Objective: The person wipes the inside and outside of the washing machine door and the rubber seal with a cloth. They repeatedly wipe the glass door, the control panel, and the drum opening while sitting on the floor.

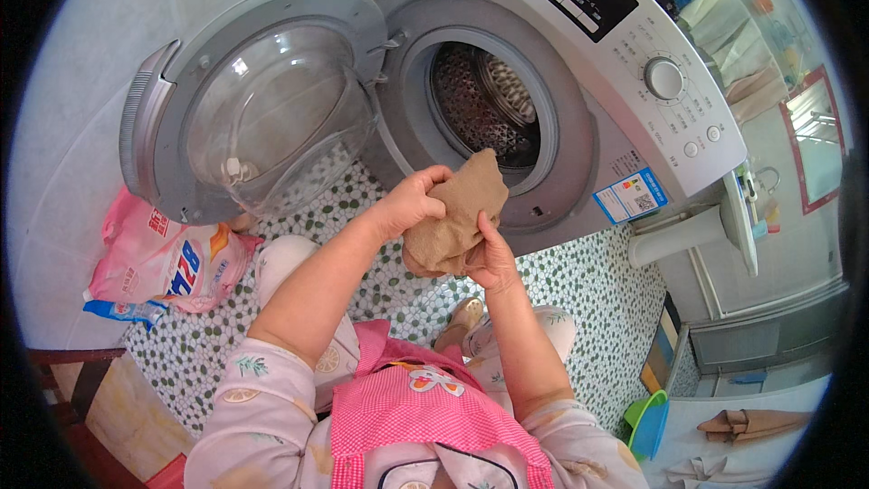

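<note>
A brown cloth (456,217) is gripped between both hands, just below the drum opening of a front-loading washing machine (584,122). My left hand (415,202) pinches its upper left side with curled fingers. On the lower right side, my right hand (493,255) holds it with the thumb on top; some of those fingers are hidden behind the cloth. The machine's round door (271,102), with its clear bowl, stands wide open to the left. Inside the dark metal drum (475,102) I can make out no laundry.
Pink detergent bags (170,258) lie on the pebble-patterned floor at the left, under the door. A pedestal sink (679,238) stands right of the machine. Green and blue basins (648,424) are at the lower right, near a brown cloth on the wall side (750,425).
</note>
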Demonstrator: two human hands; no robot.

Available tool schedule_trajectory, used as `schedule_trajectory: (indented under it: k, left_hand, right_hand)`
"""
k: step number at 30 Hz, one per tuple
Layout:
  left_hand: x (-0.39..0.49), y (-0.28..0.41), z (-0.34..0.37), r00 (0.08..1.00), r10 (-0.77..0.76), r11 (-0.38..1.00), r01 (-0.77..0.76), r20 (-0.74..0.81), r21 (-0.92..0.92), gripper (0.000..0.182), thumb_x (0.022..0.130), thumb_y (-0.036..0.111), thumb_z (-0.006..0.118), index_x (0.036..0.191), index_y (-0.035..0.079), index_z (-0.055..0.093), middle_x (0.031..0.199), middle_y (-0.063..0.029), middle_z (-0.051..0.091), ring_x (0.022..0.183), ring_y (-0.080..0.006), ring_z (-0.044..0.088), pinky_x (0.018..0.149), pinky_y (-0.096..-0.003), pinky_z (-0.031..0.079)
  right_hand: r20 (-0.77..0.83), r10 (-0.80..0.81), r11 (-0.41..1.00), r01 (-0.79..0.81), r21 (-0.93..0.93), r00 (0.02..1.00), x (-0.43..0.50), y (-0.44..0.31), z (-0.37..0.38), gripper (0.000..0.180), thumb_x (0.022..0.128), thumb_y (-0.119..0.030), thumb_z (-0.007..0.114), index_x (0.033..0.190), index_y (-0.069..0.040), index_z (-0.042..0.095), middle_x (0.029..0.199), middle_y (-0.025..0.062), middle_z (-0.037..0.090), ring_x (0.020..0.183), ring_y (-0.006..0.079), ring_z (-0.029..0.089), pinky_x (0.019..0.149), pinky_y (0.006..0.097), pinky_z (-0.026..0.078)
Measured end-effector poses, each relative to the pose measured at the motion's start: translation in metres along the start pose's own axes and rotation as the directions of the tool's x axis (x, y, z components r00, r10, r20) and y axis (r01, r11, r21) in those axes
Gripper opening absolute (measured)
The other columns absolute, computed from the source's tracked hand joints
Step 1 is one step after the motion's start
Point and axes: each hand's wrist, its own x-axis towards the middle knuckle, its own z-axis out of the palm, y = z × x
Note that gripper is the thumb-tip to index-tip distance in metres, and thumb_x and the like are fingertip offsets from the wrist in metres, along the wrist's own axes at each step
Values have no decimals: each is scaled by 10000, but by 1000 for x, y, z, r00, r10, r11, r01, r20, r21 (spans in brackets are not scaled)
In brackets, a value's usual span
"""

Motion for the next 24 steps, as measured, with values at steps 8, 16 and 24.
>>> schedule_trajectory:
  k: [8, 16, 24]
  left_hand:
    - [3, 13, -12, 930, -6, 995, 40, -369, 87, 149, 824, 44, 564, 967, 87, 568, 1017, -53, 648, 908, -137, 600, 763, -279, 457]
    - [11, 6, -13, 885, 61, 981, 33, -461, 193, 72, 885, 101, 533, 948, 78, 559, 983, -42, 643, 863, -124, 587, 734, -276, 448]
    - [-1, 18, -21, 846, 80, 984, 16, -527, 175, 52, 911, 101, 525, 944, 82, 561, 984, -37, 636, 854, -117, 587, 722, -267, 450]
  right_hand:
    - [-236, -603, 794, 602, -85, 762, -56, -70, 34, 632, 814, -253, 696, 1330, -43, 399, 1271, 122, 515, 1148, 291, 522, 966, 437, 445]
    - [723, -684, -725, 16, -688, 99, -19, -128, 35, 322, 727, -67, 688, 991, -17, 511, 1226, 197, 537, 1053, 332, 551, 857, 448, 441]
    - [557, -803, -569, 3, -822, 211, 52, -83, 21, 696, 656, -20, 683, 1294, -27, 406, 1361, 178, 441, 1237, 416, 402, 1018, 429, 335]
